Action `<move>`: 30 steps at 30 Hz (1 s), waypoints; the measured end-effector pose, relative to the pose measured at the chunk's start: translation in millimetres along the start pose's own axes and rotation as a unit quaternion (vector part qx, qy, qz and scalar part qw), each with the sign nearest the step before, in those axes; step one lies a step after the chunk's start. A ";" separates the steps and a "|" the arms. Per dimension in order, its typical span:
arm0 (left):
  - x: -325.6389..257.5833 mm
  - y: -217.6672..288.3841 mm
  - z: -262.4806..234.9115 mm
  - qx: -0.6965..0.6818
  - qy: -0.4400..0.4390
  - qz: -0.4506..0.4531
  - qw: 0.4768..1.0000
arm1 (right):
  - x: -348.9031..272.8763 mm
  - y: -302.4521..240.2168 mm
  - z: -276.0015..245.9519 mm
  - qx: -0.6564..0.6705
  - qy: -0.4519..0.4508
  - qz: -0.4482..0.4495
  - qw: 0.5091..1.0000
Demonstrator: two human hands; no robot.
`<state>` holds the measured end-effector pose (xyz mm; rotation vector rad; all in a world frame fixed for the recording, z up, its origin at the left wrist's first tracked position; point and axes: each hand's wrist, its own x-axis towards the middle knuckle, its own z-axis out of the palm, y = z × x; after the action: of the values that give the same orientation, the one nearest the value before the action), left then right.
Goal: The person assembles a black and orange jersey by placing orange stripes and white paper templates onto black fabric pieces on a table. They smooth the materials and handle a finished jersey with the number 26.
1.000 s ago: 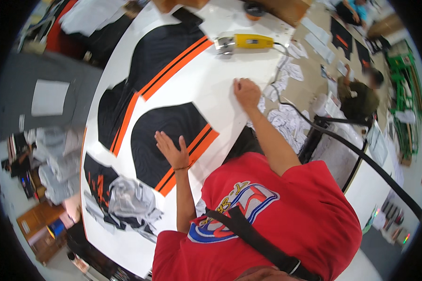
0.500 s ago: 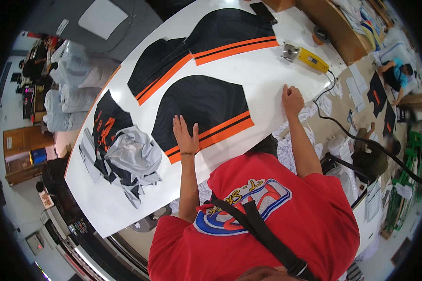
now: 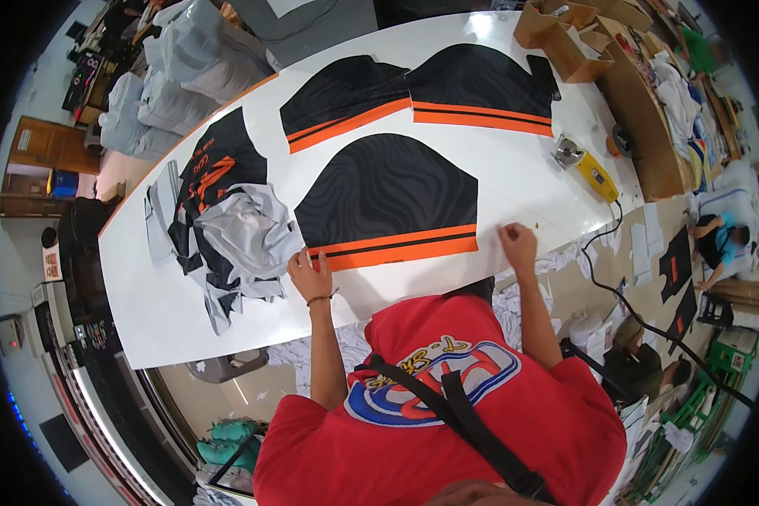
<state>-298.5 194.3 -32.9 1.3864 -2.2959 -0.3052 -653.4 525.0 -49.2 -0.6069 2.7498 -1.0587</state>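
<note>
A sleeve-shaped black fabric piece (image 3: pixel 388 190) with a wavy tone-on-tone pattern lies flat on the white table, its orange band with a black stripe toward me. At its lower left corner rests my left hand (image 3: pixel 310 274), fingers a little apart. My right hand (image 3: pixel 518 244) hovers by the table's near edge, just right of the piece; its fingers are curled in, with nothing visible in them. Farther back lie two similar pieces, the left one (image 3: pixel 341 93) folded over in part and the right one (image 3: pixel 476 80) flat, their edges meeting.
A crumpled heap of grey and black fabric (image 3: pixel 249 228) lies at the left. On the right are a yellow electric rotary cutter (image 3: pixel 597 175) with its cord, a dark phone (image 3: pixel 543 78) and cardboard boxes (image 3: pixel 572 51). Other people sit on the floor beyond, at the right.
My left hand has slid off the piece's middle to its lower left corner. The black piece now lies squarer to me. The view has turned, and my right hand remains curled.
</note>
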 end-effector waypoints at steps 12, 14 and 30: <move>-3.1 -13.7 2.3 -0.003 0.018 -0.041 0.999 | -46.0 -72.6 28.7 -0.068 -0.019 -0.114 0.991; -4.8 -15.6 -1.7 -0.014 -0.001 -0.059 0.998 | -49.7 -70.0 29.9 -0.022 -0.027 -0.082 0.996; -2.0 -21.3 10.7 -0.051 -0.006 -0.080 0.995 | -38.3 -70.1 16.8 0.171 -0.090 0.159 0.968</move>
<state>-286.0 185.6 -51.4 1.5230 -2.1491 -0.4762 -591.7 483.4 -15.6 -0.1934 2.3262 -1.2814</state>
